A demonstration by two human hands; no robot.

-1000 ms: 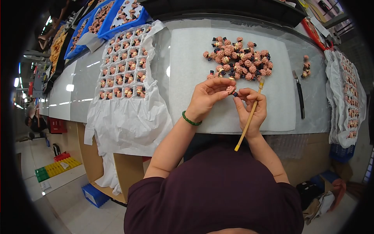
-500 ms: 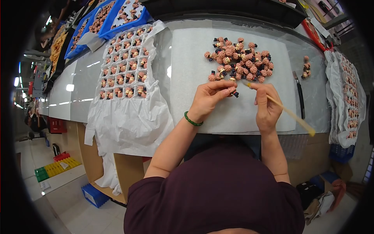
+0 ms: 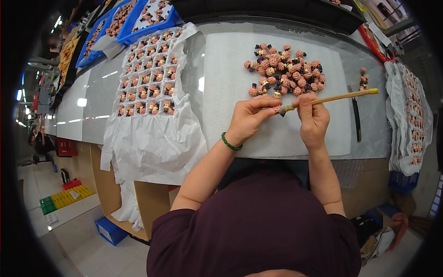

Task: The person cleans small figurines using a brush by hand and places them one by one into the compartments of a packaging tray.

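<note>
My left hand (image 3: 249, 117), with a green bracelet at the wrist, pinches a small pink figurine (image 3: 278, 109) between thumb and fingers. Fingers of my right hand (image 3: 313, 120) are closed on a wooden-handled brush (image 3: 344, 96), held nearly level. The brush's bristle end meets the figurine or lies right against it; exact contact is hard to make out. Just beyond both hands, a pile of pink and dark figurines (image 3: 288, 69) rests on a white mat (image 3: 221, 83).
A paper-lined grid tray of figurines (image 3: 147, 78) is at left, blue bins (image 3: 159, 23) behind it. A dark-handled tool (image 3: 356, 120) and a few figurines (image 3: 363, 76) lie right of the mat. Another filled tray (image 3: 413, 115) stands far right. A person (image 3: 41, 141) is far left.
My right hand has turned the brush from a steep slant to nearly level, bringing its bristles to the figurine. My left hand has kept its pinch on the figurine.
</note>
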